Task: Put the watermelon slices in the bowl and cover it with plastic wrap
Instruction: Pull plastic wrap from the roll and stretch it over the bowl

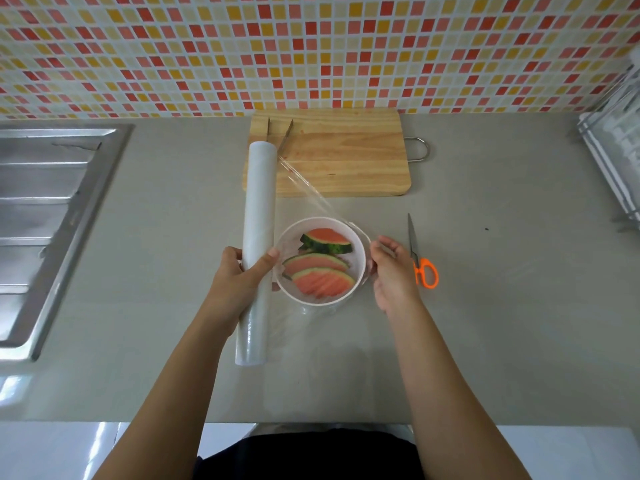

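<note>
A white bowl stands on the grey counter and holds three watermelon slices. A long white roll of plastic wrap lies just left of the bowl, running front to back. My left hand grips the roll near its middle. A clear sheet of wrap is drawn from the roll across the top of the bowl. My right hand is at the bowl's right side, its fingers pinching the sheet's edge there.
A wooden cutting board with metal tongs lies behind the bowl. Orange-handled scissors lie right of my right hand. A steel sink is at the left, a dish rack at the far right.
</note>
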A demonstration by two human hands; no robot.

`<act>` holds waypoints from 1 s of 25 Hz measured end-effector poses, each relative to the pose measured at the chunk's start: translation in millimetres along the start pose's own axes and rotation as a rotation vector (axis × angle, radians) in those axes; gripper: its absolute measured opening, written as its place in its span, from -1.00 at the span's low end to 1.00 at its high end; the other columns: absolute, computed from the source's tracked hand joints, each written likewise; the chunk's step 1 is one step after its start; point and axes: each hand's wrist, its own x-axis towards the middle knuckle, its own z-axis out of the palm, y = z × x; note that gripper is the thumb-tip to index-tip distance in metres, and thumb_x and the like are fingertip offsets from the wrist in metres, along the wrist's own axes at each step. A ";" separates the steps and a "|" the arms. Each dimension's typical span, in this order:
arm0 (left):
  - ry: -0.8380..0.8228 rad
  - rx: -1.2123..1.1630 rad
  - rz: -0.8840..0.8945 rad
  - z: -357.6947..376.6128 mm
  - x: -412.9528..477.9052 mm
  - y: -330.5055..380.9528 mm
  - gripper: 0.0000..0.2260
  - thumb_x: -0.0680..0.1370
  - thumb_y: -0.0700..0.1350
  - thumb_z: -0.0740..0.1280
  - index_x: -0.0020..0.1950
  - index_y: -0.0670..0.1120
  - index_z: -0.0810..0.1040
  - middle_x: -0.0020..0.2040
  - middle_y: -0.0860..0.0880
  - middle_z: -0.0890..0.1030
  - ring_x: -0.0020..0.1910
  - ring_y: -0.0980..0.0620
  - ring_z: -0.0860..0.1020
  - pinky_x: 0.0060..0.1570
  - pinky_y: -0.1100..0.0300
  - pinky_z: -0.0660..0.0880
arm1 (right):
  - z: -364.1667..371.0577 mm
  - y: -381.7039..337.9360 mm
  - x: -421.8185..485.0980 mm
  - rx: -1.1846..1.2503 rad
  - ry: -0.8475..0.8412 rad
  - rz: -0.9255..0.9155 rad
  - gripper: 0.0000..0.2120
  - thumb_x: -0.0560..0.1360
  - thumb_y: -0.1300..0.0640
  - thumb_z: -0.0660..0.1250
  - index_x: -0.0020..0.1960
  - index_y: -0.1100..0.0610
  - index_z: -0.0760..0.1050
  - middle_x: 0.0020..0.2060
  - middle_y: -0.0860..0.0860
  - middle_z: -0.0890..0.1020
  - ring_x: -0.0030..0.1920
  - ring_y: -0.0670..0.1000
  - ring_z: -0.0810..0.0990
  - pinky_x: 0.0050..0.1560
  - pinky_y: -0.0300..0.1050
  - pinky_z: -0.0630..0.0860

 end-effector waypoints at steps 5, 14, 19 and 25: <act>0.007 0.000 0.009 0.8 4.0 -3.1 -0.52 0.36 0.18 0.45 0.04 -0.09 0.34 0.03 -0.16 0.56 -0.25 -0.04 0.69 -0.39 0.22 0.55 | 3.1 17.8 -4.4 -0.183 0.016 -0.136 -0.91 0.56 0.16 0.25 -0.03 0.04 0.52 -0.21 -0.02 0.59 -0.21 -0.04 0.54 -0.21 -0.18 0.48; 0.010 0.000 0.026 3.1 6.0 -4.1 -0.56 0.41 0.13 0.45 0.04 -0.09 0.35 0.01 -0.14 0.57 -0.27 0.02 0.69 -0.38 0.20 0.55 | -4.8 21.3 -3.0 -0.556 0.133 -0.384 -0.80 0.56 0.27 0.16 0.08 0.23 0.54 -0.03 0.13 0.63 0.04 0.12 0.57 -0.04 -0.26 0.37; -0.020 0.001 0.020 3.2 5.9 -1.9 -0.53 0.40 0.14 0.46 0.07 -0.10 0.35 0.06 -0.16 0.56 -0.16 -0.11 0.69 -0.28 0.11 0.58 | 4.2 7.0 -6.9 -0.355 -0.108 -0.592 -0.58 0.62 -0.02 -0.08 0.33 0.11 0.37 0.25 -0.08 0.45 0.28 -0.15 0.41 0.23 -0.46 0.26; -0.038 0.015 0.009 2.5 6.9 2.9 -0.57 0.42 0.12 0.45 0.05 -0.10 0.35 0.03 -0.14 0.58 -0.21 -0.07 0.69 -0.21 0.04 0.60 | 23.7 -26.8 37.7 -0.638 -0.358 -0.022 -0.40 0.58 -0.23 -0.15 0.40 0.12 0.28 0.27 0.10 0.48 0.28 0.07 0.44 0.36 0.07 0.29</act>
